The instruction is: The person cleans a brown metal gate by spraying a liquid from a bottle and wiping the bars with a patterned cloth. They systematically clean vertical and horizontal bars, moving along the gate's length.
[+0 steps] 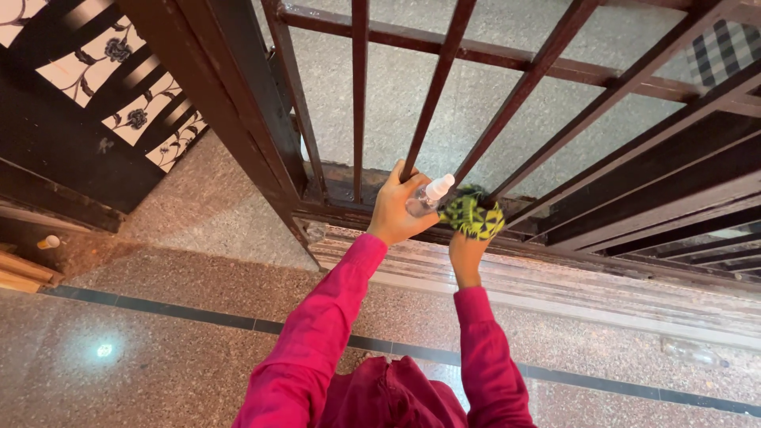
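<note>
My left hand [394, 208] wraps a small clear spray bottle [428, 196] at the foot of the dark metal gate [444, 59], nozzle aimed toward its bars, while my right hand [468, 246], just beside it, presses a bunched green-and-black cloth [472, 215] against the gate's bottom rail.

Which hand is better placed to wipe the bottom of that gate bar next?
Probably the right hand: it grips the green and black cloth beside the dark bar. The left hand is busy holding the clear spray bottle.
</note>
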